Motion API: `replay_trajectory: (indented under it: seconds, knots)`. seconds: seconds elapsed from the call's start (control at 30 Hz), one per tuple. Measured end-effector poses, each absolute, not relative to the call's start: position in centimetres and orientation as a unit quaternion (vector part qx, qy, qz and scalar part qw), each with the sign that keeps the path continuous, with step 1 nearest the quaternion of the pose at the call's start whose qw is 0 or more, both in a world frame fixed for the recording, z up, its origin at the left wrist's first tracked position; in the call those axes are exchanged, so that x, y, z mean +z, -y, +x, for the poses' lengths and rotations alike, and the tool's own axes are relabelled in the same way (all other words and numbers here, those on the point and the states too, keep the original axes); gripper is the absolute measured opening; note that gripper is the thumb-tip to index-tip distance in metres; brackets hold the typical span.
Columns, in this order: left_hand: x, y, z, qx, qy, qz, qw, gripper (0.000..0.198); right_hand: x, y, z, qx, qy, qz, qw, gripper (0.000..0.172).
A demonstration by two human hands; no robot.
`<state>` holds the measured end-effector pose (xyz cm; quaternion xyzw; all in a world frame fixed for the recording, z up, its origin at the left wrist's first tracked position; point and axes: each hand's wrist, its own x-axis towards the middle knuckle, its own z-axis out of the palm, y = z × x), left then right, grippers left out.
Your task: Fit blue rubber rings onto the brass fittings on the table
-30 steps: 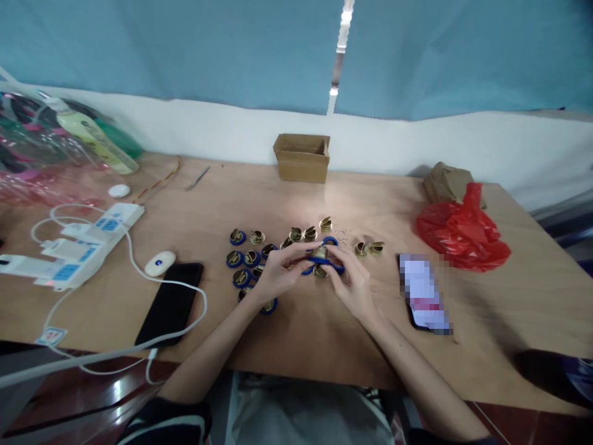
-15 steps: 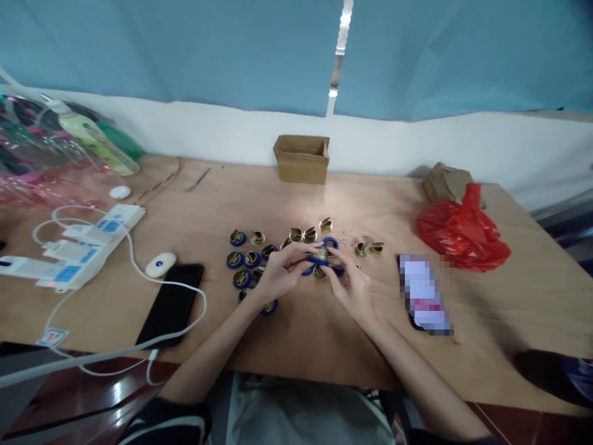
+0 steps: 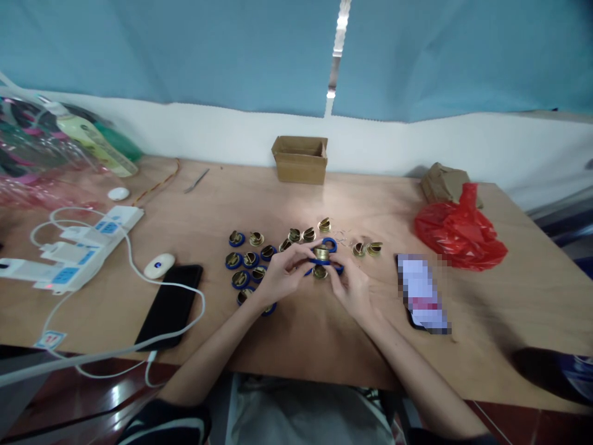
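Between the fingertips of my left hand (image 3: 288,272) and my right hand (image 3: 351,285) is a brass-coloured round part with a blue ring (image 3: 321,254). Both hands are closed on it, pinching from either side. Just behind and below it, more blue rings and a brass part (image 3: 319,272) lie on the table, partly covered by my fingers. To the left of my left hand stand several brass parts in blue rings (image 3: 251,259). Brass parts without visible blue rings (image 3: 308,234) sit behind my hands, and two others (image 3: 373,248) are to the right.
An open cardboard box (image 3: 301,167) stands at the back of the table (image 3: 222,204). On the right are a phone (image 3: 421,290), a red plastic bag (image 3: 458,235) and a dark bottle (image 3: 551,371). A black phone (image 3: 171,303), white cables and a power strip (image 3: 92,250) lie left.
The brass part in my fingers shows more of its side now. My right fingertips have shifted slightly down from its upper edge. The whole view has moved a little.
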<state>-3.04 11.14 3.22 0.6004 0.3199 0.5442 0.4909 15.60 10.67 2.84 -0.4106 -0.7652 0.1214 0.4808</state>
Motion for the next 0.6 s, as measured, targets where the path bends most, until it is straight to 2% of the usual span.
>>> replay_trajectory:
  seconds: [0.17, 0.37, 0.6]
  knots:
    - [2.8, -11.1, -2.6, 0.557, -0.305, 0.591, 0.497, 0.015, 2.8, -11.0, 15.8, 0.079, 0.78, -0.383, 0.489, 0.017]
    - [3.6, -10.9, -2.9, 0.539, -0.303, 0.585, 0.524, 0.016, 2.5, -10.8, 15.7, 0.085, 0.777, -0.375, 0.499, 0.026]
    - [3.7, -11.0, -2.9, 0.541, -0.326, 0.544, 0.552, 0.024, 2.6, -10.6, 15.6, 0.066, 0.785, -0.386, 0.479, 0.02]
